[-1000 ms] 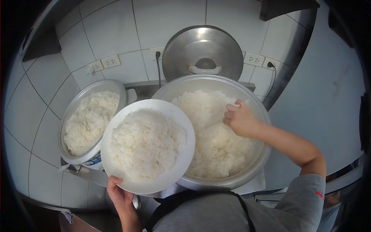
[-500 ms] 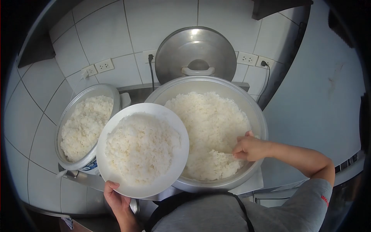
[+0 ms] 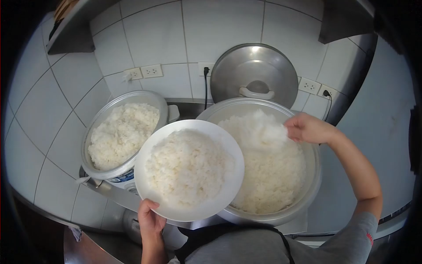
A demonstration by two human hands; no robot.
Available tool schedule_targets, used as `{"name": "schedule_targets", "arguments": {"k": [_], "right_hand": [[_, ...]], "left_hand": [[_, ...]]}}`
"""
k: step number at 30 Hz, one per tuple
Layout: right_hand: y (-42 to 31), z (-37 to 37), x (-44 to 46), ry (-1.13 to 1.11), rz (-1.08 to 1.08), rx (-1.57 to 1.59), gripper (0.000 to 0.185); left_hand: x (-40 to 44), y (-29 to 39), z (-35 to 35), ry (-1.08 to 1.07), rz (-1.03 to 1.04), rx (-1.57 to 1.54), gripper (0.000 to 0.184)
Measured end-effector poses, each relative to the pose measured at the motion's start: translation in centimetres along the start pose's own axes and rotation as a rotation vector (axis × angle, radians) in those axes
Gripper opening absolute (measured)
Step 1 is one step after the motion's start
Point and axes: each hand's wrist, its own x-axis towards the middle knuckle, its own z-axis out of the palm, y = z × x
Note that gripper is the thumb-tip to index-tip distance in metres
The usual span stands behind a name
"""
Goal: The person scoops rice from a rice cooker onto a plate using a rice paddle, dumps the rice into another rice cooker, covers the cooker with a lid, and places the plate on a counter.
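Observation:
My left hand (image 3: 151, 218) grips the near-left rim of a white plate (image 3: 236, 178), thumb on top. Cooked rice (image 3: 189, 167) is heaped on the plate, which overlaps the left side of a large metal rice pot (image 3: 313, 180). Over the right side of that pot, my right hand (image 3: 311, 128) is closed, its fingers curled at the edge of a lifted, slightly blurred mound of rice (image 3: 259, 130). Whatever the fingers hold under that mound is hidden by the rice. More rice (image 3: 272, 180) fills the pot below.
A smaller rice cooker (image 3: 165, 114) full of rice stands tilted at the left. Behind the large pot, a round metal lid (image 3: 255, 70) leans against the tiled wall. A black plug and cord (image 3: 205, 86) hang between the two pots. Dark shelf brackets (image 3: 345, 22) jut out above.
My right hand has risen from the pot's near right side toward its far side, lifting a mound of rice. The plate stays in my left hand. The whole view has shifted.

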Motion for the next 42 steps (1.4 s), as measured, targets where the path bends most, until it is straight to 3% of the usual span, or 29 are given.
{"name": "schedule_targets", "arguments": {"k": [2,4,6,8,11,18,21,25,27,29,32,35,38,42], "right_hand": [[-4.8,0.8,0.6,0.116,0.046,-0.012,0.01],[-5.4,2.8,2.3,0.142,-0.299,-0.298,0.011],[-4.7,7.4,4.8,0.32,-0.753,-0.447,0.023],[-8.3,10.0,3.1,0.249,-0.519,-0.488,0.031],[-10.6,11.4,1.8,0.167,-0.488,-0.529,0.034],[-9.9,6.3,0.3,0.191,-0.53,-0.432,0.035],[-9.2,7.7,-0.1,0.196,-0.595,-0.441,0.037],[-5.9,5.9,1.8,0.196,-0.635,-0.187,0.031],[-2.7,3.0,2.8,0.138,-0.293,0.036,0.036],[1.7,1.7,4.6,0.329,-0.065,-0.062,0.028],[7.6,4.6,7.1,0.573,-0.078,-0.711,0.016],[9.0,7.3,10.0,0.597,-0.095,-0.915,0.01],[7.4,9.4,10.0,0.524,-0.378,-0.962,0.004],[5.8,8.8,8.3,0.423,-0.48,-0.968,0.005]], "left_hand": [[-0.1,0.1,0.6,-0.039,-0.009,-0.014,0.054],[-0.1,0.1,0.6,-0.03,-0.007,-0.007,0.054],[0.0,0.0,0.7,-0.024,0.0,0.004,0.055],[0.0,0.0,0.9,-0.012,0.016,0.019,0.055],[-0.1,0.1,2.5,-0.007,0.073,0.057,0.056],[0.1,0.3,1.0,-0.022,0.021,0.032,0.056],[0.1,0.0,0.5,-0.015,0.025,0.009,0.055],[0.2,-0.1,0.5,-0.002,0.031,-0.005,0.055],[0.1,-0.1,0.3,0.012,0.014,-0.051,0.055],[0.0,0.1,0.0,0.019,-0.007,-0.114,0.055],[0.5,0.5,0.1,0.037,0.013,-0.108,0.055],[0.9,0.6,-0.4,0.006,0.033,-0.095,0.054],[1.3,0.5,-0.4,0.004,0.046,-0.071,0.054],[1.3,0.9,-0.3,0.013,0.01,0.017,0.055]]}}
